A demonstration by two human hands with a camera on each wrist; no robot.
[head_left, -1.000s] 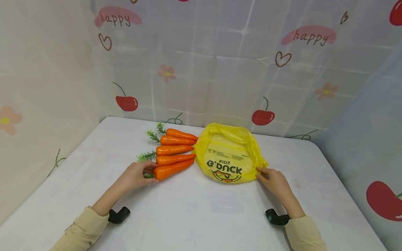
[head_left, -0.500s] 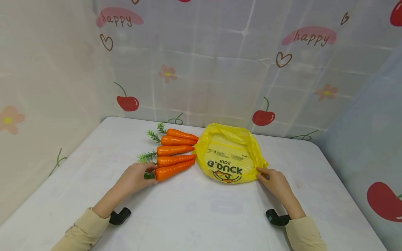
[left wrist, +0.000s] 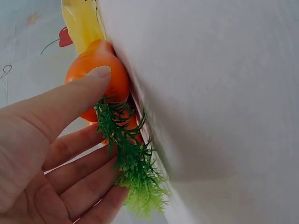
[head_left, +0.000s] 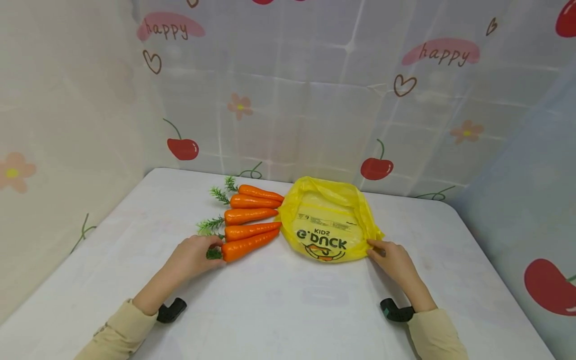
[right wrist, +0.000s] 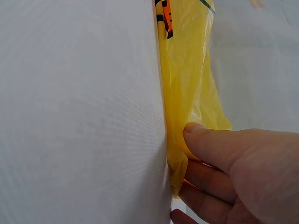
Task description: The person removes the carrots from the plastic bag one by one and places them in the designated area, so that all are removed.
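Observation:
Several orange carrots with green tops lie side by side, tips toward a yellow plastic bag (head_left: 330, 220) lettered G.DUCK KIDS. At the leafy end of the nearest carrot (head_left: 249, 246) is my left hand (head_left: 191, 256). In the left wrist view its thumb lies on the carrot's thick end (left wrist: 117, 77), with the fingers behind the green leaves (left wrist: 135, 163); where the index fingertip ends is hidden by them. My right hand (head_left: 396, 261) pinches the right edge of the bag between thumb and fingers, seen in the right wrist view as a folded yellow corner (right wrist: 176, 179).
A white table (head_left: 288, 310) carries everything. Behind it hangs a pale curtain (head_left: 288, 100) printed with cherries and hearts. The other carrots (head_left: 245, 216) lie beyond the nearest one, tips close to the bag. Black wrist mounts (head_left: 172, 310) sit at both wrists.
The thick end of the nearest carrot has shifted very slightly toward me, along with my left hand. My right hand and the bag have stayed put.

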